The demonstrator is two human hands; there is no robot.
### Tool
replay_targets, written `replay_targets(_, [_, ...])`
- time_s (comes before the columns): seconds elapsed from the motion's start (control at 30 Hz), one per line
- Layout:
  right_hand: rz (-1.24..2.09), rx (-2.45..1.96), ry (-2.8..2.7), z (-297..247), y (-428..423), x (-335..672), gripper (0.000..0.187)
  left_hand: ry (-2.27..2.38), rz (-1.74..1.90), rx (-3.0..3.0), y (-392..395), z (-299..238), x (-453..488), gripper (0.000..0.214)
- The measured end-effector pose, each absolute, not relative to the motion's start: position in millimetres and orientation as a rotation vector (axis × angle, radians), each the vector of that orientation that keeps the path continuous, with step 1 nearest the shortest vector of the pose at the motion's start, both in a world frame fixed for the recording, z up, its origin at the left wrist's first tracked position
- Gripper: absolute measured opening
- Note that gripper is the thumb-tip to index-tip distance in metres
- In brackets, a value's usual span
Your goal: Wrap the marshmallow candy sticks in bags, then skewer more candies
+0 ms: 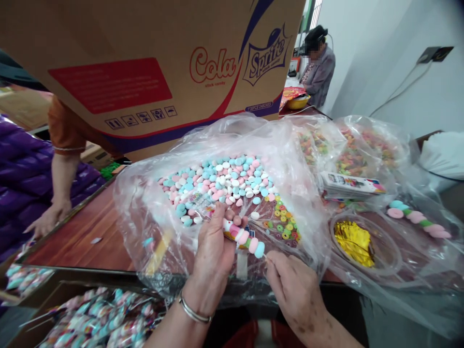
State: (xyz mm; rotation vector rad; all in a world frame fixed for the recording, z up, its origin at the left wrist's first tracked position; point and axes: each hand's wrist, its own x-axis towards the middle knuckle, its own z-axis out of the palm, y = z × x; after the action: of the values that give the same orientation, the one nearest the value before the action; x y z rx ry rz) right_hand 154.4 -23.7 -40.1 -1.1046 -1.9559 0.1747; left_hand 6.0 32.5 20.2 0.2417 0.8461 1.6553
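Observation:
My left hand [215,244] is closed around a candy skewer [250,241], a row of pink, blue and green pieces with a printed wrapper or card at its upper end. The thumb lies along the top of it. At the lower tip, just past a blue piece, my right hand [295,285] pinches the thin end of the stick. Behind the hands, loose pink, blue and white candies [232,179] are heaped on a clear plastic sheet [134,193]. Small green and yellow candy rings [284,222] lie beside them.
A large cardboard box [174,116] stands behind. To the right are gold twist ties [353,243] in a round tub, printed cards [351,185] and another candy skewer [418,220]. Wrapped candies [105,319] fill a box below left. A co-worker's hand [52,217] reaches down at left; another person [321,67] sits behind.

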Motion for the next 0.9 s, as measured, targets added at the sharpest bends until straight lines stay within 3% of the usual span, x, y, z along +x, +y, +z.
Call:
replay_targets(0.07, [0.424,-1.145,-1.903,-40,-24,153,0.021,0.863,1.653,0.254,33,16,11,0.018])
replay_targets(0.2, [1.240,-1.185,-1.545,-45,-24,140,0.030,0.876,1.586,0.350,22,2,32,0.020])
replay_targets(0.27, [1.381,-1.134,-1.356,-50,-21,134,0.031,0.860,1.530,0.412,12,-6,43,0.022])
replay_targets(0.37, [1.467,-1.083,-1.242,-55,-18,134,0.033,0.852,1.481,0.458,4,-11,45,0.017])
replay_targets(0.53, [1.527,-1.129,-1.348,-44,-16,145,0.034,0.881,1.586,0.395,25,0,14,0.041])
replay_targets(0.7, [1.562,-1.131,-1.452,-35,-18,147,0.028,0.840,1.601,0.341,45,14,2,0.014])
replay_targets(0.9, [1.354,-1.170,-1.743,-40,-28,156,0.031,0.793,1.662,0.299,47,13,4,0.020])
